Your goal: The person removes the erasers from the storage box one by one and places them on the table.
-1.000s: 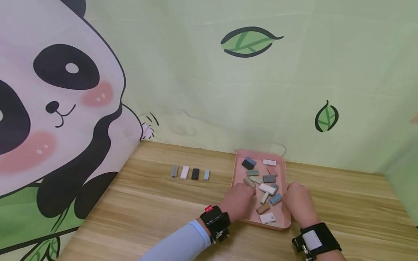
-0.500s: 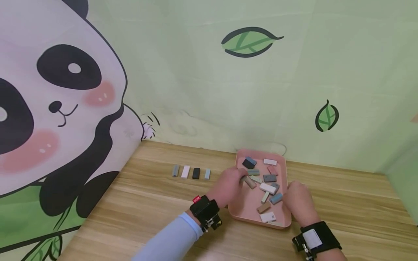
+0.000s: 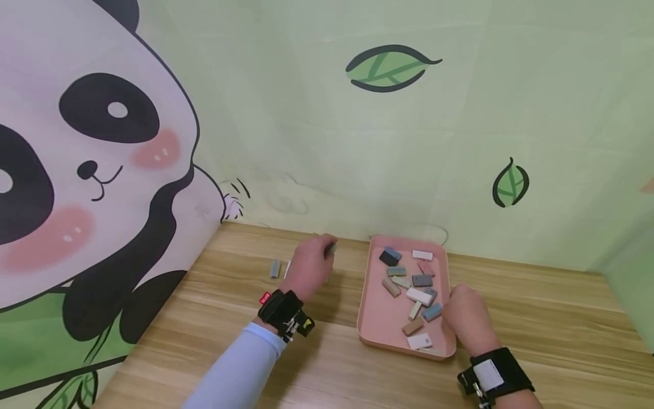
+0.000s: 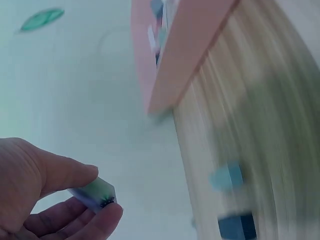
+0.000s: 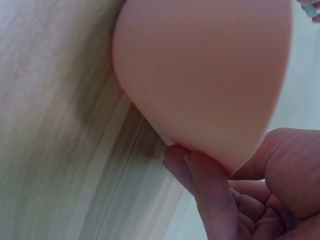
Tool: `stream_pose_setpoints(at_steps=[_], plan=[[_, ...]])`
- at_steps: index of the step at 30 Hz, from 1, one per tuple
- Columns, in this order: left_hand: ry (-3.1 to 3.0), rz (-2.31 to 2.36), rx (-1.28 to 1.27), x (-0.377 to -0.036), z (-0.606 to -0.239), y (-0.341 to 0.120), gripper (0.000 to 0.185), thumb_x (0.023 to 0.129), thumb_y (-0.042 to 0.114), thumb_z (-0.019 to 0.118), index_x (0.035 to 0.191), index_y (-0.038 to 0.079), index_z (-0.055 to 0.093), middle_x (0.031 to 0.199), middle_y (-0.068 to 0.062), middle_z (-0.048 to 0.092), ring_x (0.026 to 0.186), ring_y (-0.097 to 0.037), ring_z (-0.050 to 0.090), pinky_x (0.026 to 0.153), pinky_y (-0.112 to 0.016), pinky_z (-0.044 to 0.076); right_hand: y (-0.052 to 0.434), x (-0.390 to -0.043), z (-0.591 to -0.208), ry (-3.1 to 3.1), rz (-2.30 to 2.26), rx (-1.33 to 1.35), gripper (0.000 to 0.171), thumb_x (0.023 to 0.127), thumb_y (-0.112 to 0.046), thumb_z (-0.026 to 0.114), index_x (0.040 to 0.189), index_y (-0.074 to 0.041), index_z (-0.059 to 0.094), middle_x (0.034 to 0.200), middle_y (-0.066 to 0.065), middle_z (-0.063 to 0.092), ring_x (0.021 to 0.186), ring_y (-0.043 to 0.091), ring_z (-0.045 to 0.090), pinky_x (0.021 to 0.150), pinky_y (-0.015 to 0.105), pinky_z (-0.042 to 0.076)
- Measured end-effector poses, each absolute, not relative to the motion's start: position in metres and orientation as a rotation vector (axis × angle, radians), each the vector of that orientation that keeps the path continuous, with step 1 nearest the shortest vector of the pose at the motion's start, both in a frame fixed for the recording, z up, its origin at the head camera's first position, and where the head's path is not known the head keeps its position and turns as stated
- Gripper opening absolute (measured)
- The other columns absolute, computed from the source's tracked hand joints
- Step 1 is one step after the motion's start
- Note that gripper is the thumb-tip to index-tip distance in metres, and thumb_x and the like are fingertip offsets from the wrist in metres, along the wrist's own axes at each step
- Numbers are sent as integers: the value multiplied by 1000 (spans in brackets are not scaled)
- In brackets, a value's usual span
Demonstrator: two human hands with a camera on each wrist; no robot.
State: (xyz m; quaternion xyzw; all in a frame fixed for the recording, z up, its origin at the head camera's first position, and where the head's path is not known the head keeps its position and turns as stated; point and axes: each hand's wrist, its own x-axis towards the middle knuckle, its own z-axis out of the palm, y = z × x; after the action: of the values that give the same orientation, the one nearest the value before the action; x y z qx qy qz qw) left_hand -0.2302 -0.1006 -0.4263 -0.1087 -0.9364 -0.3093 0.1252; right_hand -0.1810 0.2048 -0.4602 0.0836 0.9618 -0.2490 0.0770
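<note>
My left hand (image 3: 308,267) is raised over the table, left of the pink tray (image 3: 375,324). Between thumb and fingers it pinches a small grey-green block (image 4: 97,194), which has a dark print on its end. Below the hand is a row of small blocks: a grey-blue block (image 3: 275,268) and a sliver of a white block (image 3: 287,268) show in the head view, while a light blue block (image 4: 227,176) and a black block (image 4: 237,226) show in the left wrist view. My right hand (image 3: 467,315) grips the tray's right side, thumb and fingers on its wall.
Inside the tray lie several more small blocks, among them a white block (image 3: 422,255), a brown block (image 3: 413,326) and a blue block (image 3: 431,311). Behind the wooden table (image 3: 552,318) hangs a pale green cloth (image 3: 306,130) with a panda and leaves.
My left hand has lifted out of the tray and moved left over the row, carrying the grey-green block. The right hand stays at the tray's side.
</note>
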Motion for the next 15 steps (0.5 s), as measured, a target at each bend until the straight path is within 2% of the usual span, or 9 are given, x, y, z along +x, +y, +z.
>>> stream_pose_setpoints(at_steps=[7,15], plan=[[-2662,-912,-125,-243,-431,-149,28,85,5,61,112,10,64,105,-8,68,93,-19,65,77,-34,54,204,-181,-459,2884,-723,244,15,83,-1,53,87,9,63,69,11,58,56,19,54,44,26,40],[-2661,-935,92,-249,-444,-198,33,85,7,59,118,6,61,113,-14,66,103,-26,63,84,-39,52,204,-181,-460,2865,-740,261,16,84,-1,53,91,10,62,72,13,59,57,19,55,44,26,42]])
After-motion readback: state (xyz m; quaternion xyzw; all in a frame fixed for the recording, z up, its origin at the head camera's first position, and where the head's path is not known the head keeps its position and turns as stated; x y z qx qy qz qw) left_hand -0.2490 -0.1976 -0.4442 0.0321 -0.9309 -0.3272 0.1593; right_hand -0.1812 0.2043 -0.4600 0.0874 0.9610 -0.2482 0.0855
